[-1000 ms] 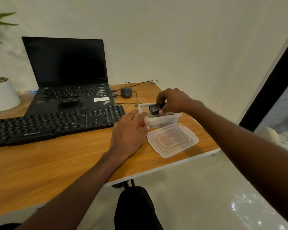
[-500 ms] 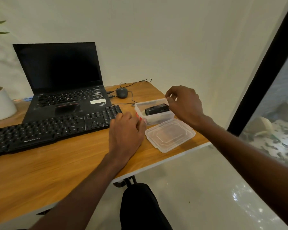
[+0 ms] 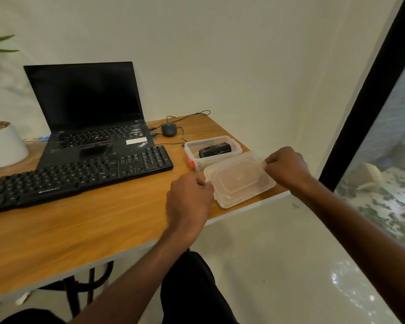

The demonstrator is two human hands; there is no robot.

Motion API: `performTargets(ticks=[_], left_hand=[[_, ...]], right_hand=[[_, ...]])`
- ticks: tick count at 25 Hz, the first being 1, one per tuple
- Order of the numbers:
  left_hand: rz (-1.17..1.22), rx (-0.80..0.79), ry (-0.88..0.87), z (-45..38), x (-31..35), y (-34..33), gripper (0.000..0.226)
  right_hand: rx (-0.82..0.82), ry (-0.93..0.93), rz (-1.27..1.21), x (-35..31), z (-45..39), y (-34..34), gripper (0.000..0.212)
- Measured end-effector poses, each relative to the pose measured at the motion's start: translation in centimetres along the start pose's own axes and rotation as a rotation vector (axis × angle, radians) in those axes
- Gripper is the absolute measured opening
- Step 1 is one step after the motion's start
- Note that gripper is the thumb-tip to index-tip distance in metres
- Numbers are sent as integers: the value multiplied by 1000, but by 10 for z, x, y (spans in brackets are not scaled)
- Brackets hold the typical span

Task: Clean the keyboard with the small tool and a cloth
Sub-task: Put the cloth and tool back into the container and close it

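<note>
The black keyboard [image 3: 80,177] lies untouched on the desk [image 3: 68,228]. The left hand [image 3: 188,199] and right hand [image 3: 287,168] pinch opposite ends of the clear lid [image 3: 240,181]. Behind it, the small black tool [image 3: 215,149] lies in its open container [image 3: 192,157]; no cloth shows, so cleaning seems either finished or not begun.

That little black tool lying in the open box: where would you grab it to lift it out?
Judging by its pose, pinch the black tool across its long sides near the middle, coming straight down from above. It lies flat in the open plastic box, whose walls block any sideways approach.
</note>
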State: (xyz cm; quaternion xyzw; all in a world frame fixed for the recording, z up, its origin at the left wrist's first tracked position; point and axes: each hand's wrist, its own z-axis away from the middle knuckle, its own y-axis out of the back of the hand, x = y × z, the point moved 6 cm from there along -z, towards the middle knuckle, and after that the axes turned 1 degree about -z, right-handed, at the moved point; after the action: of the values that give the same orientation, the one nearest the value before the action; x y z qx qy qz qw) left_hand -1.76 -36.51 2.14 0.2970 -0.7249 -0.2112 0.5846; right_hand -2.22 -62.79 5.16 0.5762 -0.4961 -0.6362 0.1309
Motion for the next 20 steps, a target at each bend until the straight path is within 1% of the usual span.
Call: performTargets(ticks=[1, 3, 5, 7, 9, 10, 12, 14, 17, 20], left_hand=[[139, 30, -9, 1, 4, 6, 11], [387, 95, -79, -6, 14, 19, 12], [490, 174, -171, -28, 22, 33, 13], [471, 211, -233, -52, 23, 43, 20], [418, 157, -244, -70, 12, 40, 32], [383, 118, -233, -75, 4, 34, 36], [279, 68, -214, -79, -13, 22, 43], [231, 44, -210, -79, -24, 10, 46], [272, 17, -200, -78, -30, 1, 47], [311, -43, -197, -81, -38, -2, 48]], right_hand=[[42, -8, -116, -1, 0, 10, 17], [152, 36, -351, -13, 1, 28, 11], [208, 133, -534, -34, -2, 35, 19], [167, 201, -610, -51, -14, 23, 36], [81, 226, -621, -59, -24, -1, 51], [41, 248, -606, -61, -28, -13, 53], [-5, 287, -581, -58, -28, -33, 52], [-43, 308, -567, -54, -28, -47, 48], [-82, 292, -564, -41, -26, -67, 44], [-45, 268, -619, -31, -32, -72, 42]])
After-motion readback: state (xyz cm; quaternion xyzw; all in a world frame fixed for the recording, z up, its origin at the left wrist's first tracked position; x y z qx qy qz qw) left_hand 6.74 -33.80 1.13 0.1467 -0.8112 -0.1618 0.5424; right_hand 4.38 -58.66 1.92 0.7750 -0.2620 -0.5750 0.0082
